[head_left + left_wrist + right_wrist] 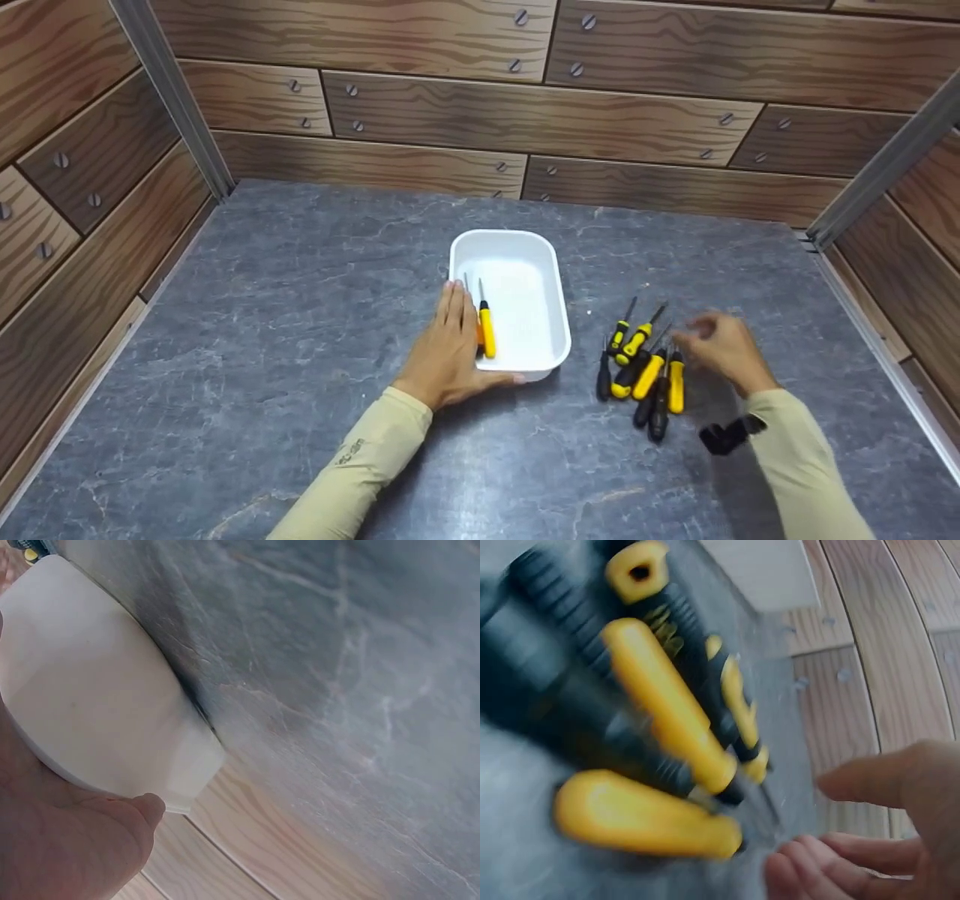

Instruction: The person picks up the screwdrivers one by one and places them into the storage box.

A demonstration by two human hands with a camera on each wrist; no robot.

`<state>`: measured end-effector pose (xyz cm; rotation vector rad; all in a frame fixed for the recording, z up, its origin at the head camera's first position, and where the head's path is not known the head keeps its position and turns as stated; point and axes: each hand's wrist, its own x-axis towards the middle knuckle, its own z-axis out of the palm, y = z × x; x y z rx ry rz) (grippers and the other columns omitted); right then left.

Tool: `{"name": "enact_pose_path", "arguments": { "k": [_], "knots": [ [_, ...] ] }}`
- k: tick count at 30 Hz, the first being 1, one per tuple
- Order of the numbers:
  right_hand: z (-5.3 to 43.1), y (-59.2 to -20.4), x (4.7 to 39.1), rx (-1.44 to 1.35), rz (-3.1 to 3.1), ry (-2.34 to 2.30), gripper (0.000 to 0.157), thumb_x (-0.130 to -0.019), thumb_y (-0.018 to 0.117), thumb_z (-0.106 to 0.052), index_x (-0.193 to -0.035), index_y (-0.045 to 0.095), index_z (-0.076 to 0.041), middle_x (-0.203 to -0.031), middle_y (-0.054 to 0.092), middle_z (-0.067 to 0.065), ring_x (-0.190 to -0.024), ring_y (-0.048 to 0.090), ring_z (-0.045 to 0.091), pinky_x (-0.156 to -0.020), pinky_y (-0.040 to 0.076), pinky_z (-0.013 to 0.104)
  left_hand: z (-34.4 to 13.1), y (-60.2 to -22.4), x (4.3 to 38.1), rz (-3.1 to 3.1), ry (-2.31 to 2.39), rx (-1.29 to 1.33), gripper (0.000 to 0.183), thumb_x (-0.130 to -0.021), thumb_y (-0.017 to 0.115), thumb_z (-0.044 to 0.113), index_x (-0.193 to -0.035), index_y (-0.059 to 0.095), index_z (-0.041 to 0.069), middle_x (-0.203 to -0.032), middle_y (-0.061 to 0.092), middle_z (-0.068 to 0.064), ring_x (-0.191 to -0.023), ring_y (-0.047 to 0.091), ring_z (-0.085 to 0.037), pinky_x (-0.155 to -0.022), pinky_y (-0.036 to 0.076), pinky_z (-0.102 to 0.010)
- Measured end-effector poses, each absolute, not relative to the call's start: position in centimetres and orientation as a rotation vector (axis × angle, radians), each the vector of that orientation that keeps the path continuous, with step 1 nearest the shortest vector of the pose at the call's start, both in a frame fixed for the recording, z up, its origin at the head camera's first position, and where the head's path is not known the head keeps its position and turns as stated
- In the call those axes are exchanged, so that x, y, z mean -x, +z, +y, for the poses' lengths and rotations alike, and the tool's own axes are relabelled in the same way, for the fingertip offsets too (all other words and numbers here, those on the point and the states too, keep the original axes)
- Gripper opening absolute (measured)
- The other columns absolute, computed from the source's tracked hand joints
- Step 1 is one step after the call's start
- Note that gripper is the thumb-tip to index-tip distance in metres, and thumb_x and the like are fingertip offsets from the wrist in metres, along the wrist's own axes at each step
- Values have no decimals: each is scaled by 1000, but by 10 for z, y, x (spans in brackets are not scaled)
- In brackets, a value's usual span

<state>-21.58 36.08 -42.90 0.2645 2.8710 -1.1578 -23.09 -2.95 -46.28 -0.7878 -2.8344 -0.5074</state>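
My left hand (448, 351) braces the white tray (541, 264) mid-bench, fingers flat (steadying, not clasping); my right hand (720, 349) hovers with a released grip by the screwdriver pile (645, 367).

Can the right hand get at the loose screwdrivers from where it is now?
Probably yes. The right hand hovers open beside the screwdriver pile on the table, with nothing between them; the left hand is off at the tray.

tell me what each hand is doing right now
Left hand: open, resting against the white tray.
Right hand: open, empty, above the screwdrivers.
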Motion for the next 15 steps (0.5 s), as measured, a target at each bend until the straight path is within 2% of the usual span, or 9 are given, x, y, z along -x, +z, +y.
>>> {"name": "enact_pose_path", "arguments": {
  "k": [4, 8, 15],
  "knots": [
    [369, -440, 206, -400, 2594, -1258, 56, -93, 72, -15, -130, 47, 18, -94, 63, 14, -69, 66, 17, -64, 61, 32, -30, -463, 231, -2841, -502, 779, 137, -75, 58, 87, -154, 15, -16, -161, 12, -36, -151, 10, -46, -122, 20, -46],
    [370, -446, 200, -413, 2523, -1249, 51, -94, 71, -14, -126, 46, 16, -96, 62, 16, -72, 64, 17, -67, 61, 32, -30, -463, 230, -2859, -487, 766, 137, -74, 57, 88, -154, 17, -16, -161, 11, -36, -151, 9, -46, -122, 20, -46],
    [367, -445, 198, -429, 2565, -1171, 42, -92, 70, -11, -118, 49, 14, -91, 63, 15, -66, 65, 16, -62, 60, 31, -29, -462, 229, -2848, -491, 773, 136, -75, 58, 87, -153, 19, -17, -160, 13, -37, -151, 12, -46, -122, 21, -47]
  ]
}}
